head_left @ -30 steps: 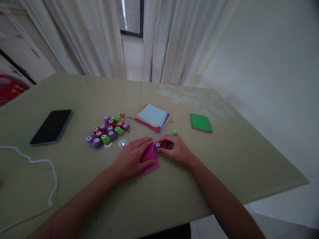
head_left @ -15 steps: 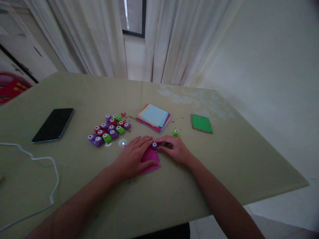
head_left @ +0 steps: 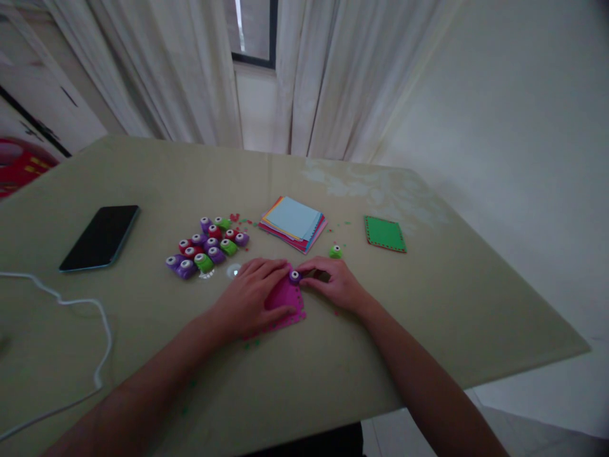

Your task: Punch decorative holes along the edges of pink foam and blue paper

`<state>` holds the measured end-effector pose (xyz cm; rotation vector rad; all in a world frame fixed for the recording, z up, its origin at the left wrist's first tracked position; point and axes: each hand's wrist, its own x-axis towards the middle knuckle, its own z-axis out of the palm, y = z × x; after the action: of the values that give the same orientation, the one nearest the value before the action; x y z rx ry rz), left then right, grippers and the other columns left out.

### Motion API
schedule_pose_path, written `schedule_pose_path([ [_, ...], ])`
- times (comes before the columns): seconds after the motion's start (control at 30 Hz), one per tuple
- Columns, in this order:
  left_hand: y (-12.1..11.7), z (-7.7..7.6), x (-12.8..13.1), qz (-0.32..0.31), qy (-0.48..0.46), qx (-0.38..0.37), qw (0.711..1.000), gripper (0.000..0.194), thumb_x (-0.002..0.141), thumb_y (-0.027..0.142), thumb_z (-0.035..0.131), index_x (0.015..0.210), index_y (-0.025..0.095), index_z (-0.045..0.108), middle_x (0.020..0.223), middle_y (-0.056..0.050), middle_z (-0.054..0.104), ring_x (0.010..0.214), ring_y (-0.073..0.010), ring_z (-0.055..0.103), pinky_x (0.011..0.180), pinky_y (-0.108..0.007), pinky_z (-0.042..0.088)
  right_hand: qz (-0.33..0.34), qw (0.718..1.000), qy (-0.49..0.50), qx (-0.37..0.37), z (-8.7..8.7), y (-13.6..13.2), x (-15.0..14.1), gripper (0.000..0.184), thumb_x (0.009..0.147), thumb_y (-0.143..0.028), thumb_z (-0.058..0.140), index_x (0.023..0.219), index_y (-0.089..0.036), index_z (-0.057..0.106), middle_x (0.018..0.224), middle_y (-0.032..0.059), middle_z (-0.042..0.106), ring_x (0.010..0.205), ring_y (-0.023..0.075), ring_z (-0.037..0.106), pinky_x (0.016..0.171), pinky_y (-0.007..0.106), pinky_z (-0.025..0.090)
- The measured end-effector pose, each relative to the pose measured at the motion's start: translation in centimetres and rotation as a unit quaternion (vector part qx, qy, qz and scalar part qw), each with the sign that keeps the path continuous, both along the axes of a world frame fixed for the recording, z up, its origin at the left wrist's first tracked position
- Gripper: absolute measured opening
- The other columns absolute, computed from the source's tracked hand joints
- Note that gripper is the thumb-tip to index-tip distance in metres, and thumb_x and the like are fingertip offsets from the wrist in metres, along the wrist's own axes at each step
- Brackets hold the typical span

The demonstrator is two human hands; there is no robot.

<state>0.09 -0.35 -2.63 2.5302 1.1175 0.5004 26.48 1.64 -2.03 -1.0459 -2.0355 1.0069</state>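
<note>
My left hand (head_left: 255,295) lies flat on a sheet of pink paper (head_left: 284,296), fingers stretched out and thumb apart. Small holes run along the paper's right and lower edges; the hand covers much of its left side. At the upper right corner of the sheet is a small purple craft punch (head_left: 295,277) with a white, eye-like button. My right hand (head_left: 337,284) pinches this punch from the right between thumb and fingers. A green craft punch (head_left: 335,251) stands on the table just beyond my right hand.
Several purple, red and green punches (head_left: 203,257) cluster at left. Behind my hands lies a stack of coloured paper (head_left: 294,219); a green hole-edged sheet (head_left: 385,234) lies right. Paper bits (head_left: 235,218) are scattered about. A black-screened tablet (head_left: 101,238) and white cable (head_left: 105,330) are far left.
My left thumb has drawn back slightly to the left over the pink paper. My right hand keeps its pinch on the purple punch at nearly the same spot.
</note>
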Motion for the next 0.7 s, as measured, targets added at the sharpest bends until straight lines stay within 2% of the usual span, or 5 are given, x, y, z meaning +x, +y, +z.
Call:
schedule_pose_path([
  [0.27, 0.1, -0.1, 0.0, -0.006, -0.007, -0.009, 1.000, 0.074, 0.094, 0.056, 0.075, 0.158, 0.025, 0.055, 0.161, -0.012, 0.057, 0.144, -0.0369, 0.052, 0.125, -0.057, 0.035, -0.004, 1.000, -0.003, -0.005, 0.0, 0.0, 0.0, 0.027, 0.098, -0.043, 0.079, 0.115, -0.023, 0.082, 0.109, 0.0083, 0.082, 0.099, 0.0237, 0.076, 0.089, 0.035, 0.059],
  [0.4, 0.4, 0.3, -0.2, 0.007, -0.007, 0.009, 1.000, 0.070, 0.096, 0.061, 0.072, 0.154, 0.025, 0.059, 0.159, -0.012, 0.059, 0.141, -0.0366, 0.054, 0.124, -0.057, 0.036, -0.011, 1.000, 0.009, -0.019, 0.1, 0.1, 0.0, 0.028, 0.095, -0.044, 0.082, 0.114, -0.023, 0.082, 0.108, 0.0081, 0.081, 0.095, 0.0226, 0.076, 0.087, 0.035, 0.059],
  [0.5, 1.3, 1.0, -1.2, 0.113, -0.016, 0.065, 0.991, 0.051, 0.104, 0.052, 0.061, 0.146, 0.022, 0.065, 0.153, -0.012, 0.063, 0.138, -0.0364, 0.055, 0.121, -0.056, 0.039, -0.027, 0.999, 0.024, -0.035, 0.1, 0.0, 0.0, 0.033, 0.092, -0.046, 0.084, 0.115, -0.022, 0.081, 0.108, 0.0082, 0.081, 0.090, 0.0212, 0.075, 0.081, 0.033, 0.059],
  [0.6, 2.4, 1.4, -2.7, 0.248, 0.019, 0.133, 0.959, 0.042, 0.109, 0.039, 0.050, 0.146, 0.022, 0.064, 0.162, -0.013, 0.054, 0.145, -0.0407, 0.047, 0.121, -0.062, 0.035, -0.033, 0.999, 0.024, -0.028, 0.0, 0.0, -0.1, 0.034, 0.093, -0.049, 0.082, 0.113, -0.021, 0.081, 0.107, 0.0087, 0.080, 0.088, 0.0200, 0.074, 0.077, 0.031, 0.058],
  [0.7, 2.9, 1.6, -3.6, 0.275, 0.070, 0.151, 0.947, 0.040, 0.108, 0.036, 0.053, 0.144, 0.025, 0.065, 0.166, -0.013, 0.049, 0.146, -0.0465, 0.043, 0.117, -0.070, 0.033, -0.039, 0.999, 0.020, -0.010, -0.2, 0.0, -0.2, 0.034, 0.095, -0.051, 0.080, 0.112, -0.022, 0.082, 0.107, 0.0083, 0.080, 0.086, 0.0191, 0.073, 0.075, 0.030, 0.057],
])
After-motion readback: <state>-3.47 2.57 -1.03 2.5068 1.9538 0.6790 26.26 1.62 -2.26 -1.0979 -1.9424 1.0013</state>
